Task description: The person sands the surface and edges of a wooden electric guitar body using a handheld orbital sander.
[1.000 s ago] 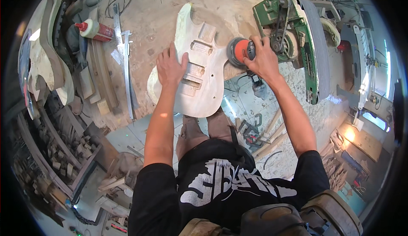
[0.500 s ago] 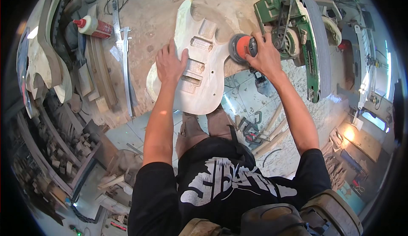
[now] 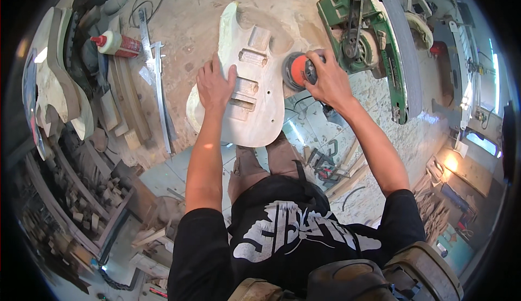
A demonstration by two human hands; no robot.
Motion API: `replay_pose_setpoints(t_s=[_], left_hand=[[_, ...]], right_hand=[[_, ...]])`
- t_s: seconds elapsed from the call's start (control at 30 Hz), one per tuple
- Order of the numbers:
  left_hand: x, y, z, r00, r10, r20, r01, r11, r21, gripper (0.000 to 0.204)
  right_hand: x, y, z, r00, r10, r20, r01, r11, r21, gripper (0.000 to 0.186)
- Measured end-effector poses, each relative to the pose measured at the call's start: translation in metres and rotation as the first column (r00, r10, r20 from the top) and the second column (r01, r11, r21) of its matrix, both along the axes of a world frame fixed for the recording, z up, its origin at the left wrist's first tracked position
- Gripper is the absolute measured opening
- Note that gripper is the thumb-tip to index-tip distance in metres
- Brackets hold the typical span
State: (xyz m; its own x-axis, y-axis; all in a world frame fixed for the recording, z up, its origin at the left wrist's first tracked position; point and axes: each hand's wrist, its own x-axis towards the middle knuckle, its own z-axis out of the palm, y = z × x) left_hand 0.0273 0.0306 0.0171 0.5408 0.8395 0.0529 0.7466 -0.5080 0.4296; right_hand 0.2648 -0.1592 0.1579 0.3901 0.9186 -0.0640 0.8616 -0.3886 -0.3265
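Observation:
A pale, unpainted guitar body [image 3: 252, 116] with carved cavities lies on the workbench [image 3: 179, 24], its lower part over my legs. My left hand [image 3: 216, 84] grips its left edge, thumb on the top face and fingers curled along the side. My right hand [image 3: 331, 81] is wrapped over an orange-and-black sander [image 3: 298, 71], whose round pad sits at the body's right edge, below the upper horn.
A green belt sanding machine [image 3: 392, 51] stands at the right. A glue bottle [image 3: 119, 44], metal rulers [image 3: 161, 106], wood strips [image 3: 127, 111] and other body shapes [image 3: 51, 84] lie at the left. Clamps [image 3: 325, 162] and offcuts are on the floor below.
My right hand has brought the sander slightly down and left along the body's right side. My left hand stays on the body. The whole view has shifted a little.

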Motion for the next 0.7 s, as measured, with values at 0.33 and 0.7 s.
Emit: replay_pose_setpoints(t_s=[0.33,0.7], left_hand=[[-0.001,0.0,0.0,0.999,-0.018,-0.029,0.018,1.0,0.003,0.074],[-0.002,0.0,0.001,1.0,-0.004,-0.024,0.004,1.0,-0.013,0.073]], right_hand=[[-0.017,-0.005,0.005,1.0,0.004,-0.012,-0.005,0.996,-0.094,0.065],[-0.022,-0.007,0.004,1.0,-0.005,-0.014,0.004,0.998,-0.066,0.062]])
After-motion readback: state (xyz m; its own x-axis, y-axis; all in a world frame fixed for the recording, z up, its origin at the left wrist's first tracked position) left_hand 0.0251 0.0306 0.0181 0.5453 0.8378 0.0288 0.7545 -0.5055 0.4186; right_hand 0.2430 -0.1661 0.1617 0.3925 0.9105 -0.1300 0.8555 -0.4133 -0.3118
